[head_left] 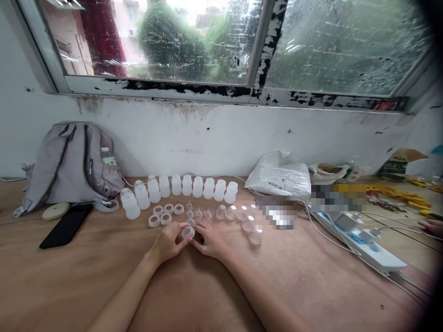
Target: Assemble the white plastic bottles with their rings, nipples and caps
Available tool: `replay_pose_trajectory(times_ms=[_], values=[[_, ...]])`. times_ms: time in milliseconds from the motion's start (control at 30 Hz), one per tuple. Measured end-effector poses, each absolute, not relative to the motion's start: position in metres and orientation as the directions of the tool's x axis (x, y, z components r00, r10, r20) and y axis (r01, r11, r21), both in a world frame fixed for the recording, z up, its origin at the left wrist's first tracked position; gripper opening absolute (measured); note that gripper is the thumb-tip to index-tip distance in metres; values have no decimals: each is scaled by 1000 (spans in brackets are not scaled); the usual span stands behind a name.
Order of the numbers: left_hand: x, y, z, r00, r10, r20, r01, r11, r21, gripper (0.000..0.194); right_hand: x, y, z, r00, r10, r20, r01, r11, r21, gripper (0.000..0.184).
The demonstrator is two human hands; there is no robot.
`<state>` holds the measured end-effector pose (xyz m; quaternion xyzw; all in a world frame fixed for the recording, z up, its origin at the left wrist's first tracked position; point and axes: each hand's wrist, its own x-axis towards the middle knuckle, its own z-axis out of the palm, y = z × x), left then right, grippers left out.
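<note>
My left hand [170,242] pinches a clear bottle collar ring [188,232], with a teat seeming to stick out of it. On its other side my right hand [211,240] has thumb and fingers closed against the same ring. Just beyond my fingertips stand several clear silicone teats [198,213]. Loose collar rings [166,218] lie to the left of them, and clear domed bottle caps [231,212] to the right. Behind, frosted baby bottles [187,185] stand upright in a curved row; those at the left end appear to have tops on.
A grey backpack [74,166], a black phone [65,226] and a round cream-coloured thing [56,210] are at left. A white plastic package [280,177] leans by the wall. A power strip [367,246] with cables lies at right, near another person's hand [432,228].
</note>
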<state>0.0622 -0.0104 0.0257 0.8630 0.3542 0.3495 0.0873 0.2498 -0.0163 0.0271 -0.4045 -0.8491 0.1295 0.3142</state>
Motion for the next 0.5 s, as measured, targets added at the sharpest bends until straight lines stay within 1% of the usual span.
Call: replay_pose_trajectory(times_ms=[67, 133, 200, 267, 367, 500], values=[[61, -11, 26, 508, 666, 546, 532, -741, 409, 32, 245, -19, 28, -512, 752, 416, 568, 660, -492, 16], [61, -12, 27, 504, 657, 561, 513, -750, 417, 30, 242, -17, 24, -507, 764, 399, 540, 642, -544, 20], [61, -13, 28, 511, 646, 567, 499, -760, 416, 29, 242, -13, 19, -467, 801, 374, 518, 591, -619, 24], [63, -14, 30, 531, 641, 554, 496, -766, 409, 28, 243, -8, 15, -398, 845, 357, 478, 523, -705, 33], [65, -17, 35, 563, 654, 504, 515, -756, 405, 27, 245, -3, 11, -285, 893, 347, 410, 441, -798, 43], [68, -19, 41, 615, 680, 399, 550, -733, 401, 29, 245, -3, 12, -231, 915, 331, 388, 399, -831, 40]])
